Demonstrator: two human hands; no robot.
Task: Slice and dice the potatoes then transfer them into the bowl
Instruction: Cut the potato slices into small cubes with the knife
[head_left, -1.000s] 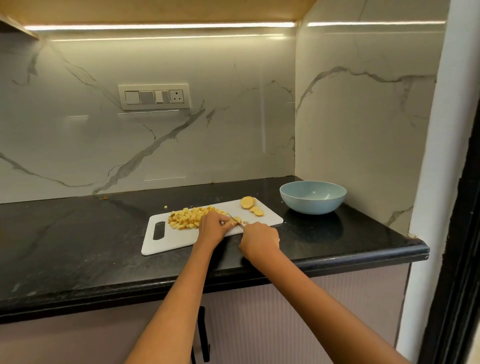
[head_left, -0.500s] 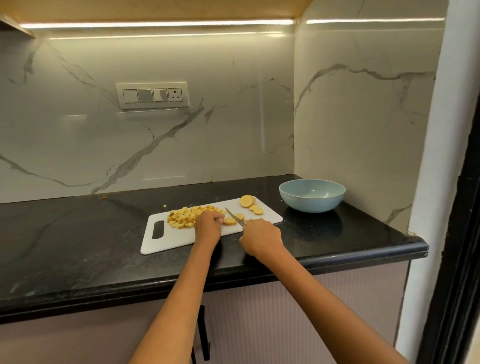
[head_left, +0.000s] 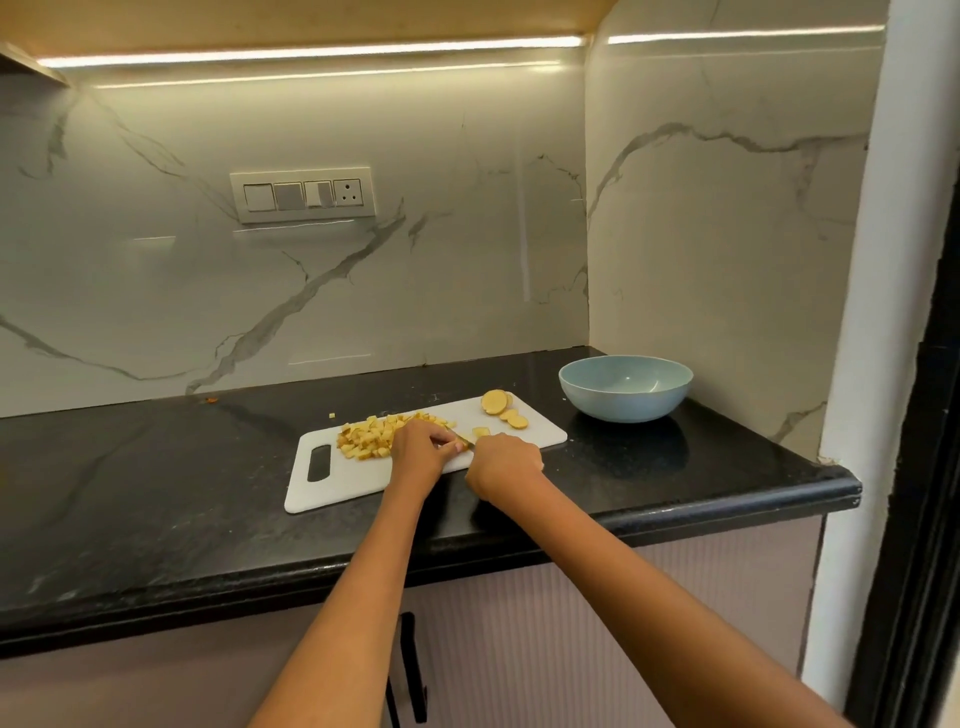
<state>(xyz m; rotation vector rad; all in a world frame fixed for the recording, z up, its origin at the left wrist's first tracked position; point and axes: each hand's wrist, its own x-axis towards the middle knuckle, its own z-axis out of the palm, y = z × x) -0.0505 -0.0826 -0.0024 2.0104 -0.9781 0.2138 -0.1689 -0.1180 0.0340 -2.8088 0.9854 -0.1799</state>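
- The right hand (head_left: 506, 462) is curled around a knife handle at the near edge of the white cutting board (head_left: 358, 478); the handle itself is hidden inside the fist.
- Only a short stretch of the knife blade (head_left: 462, 440) shows, between the two hands and low over the board.
- The left hand (head_left: 422, 448) rests on the board with its fingers bent down, fingertips beside the blade; what it presses is too small and covered to tell, so whether it grips anything cannot be told.
- A pile of diced potato cubes (head_left: 370, 439) lies on the middle of the board, touching the far side of the left hand.
- A few loose cut pieces (head_left: 481, 432) lie just beyond the right hand.
- Several round potato slices (head_left: 503, 408) sit overlapping at the board's far right corner, apart from the pile.
- One stray cube (head_left: 332, 415) lies on the black counter (head_left: 130, 493) just behind the board.
- The light blue bowl (head_left: 626, 402) stands on the counter to the right of the board, near the corner of the marble wall, with nothing visible in it.
- The board's handle slot (head_left: 319, 462) is at its left end.
- A switch panel (head_left: 303, 194) is set in the marble backsplash above.
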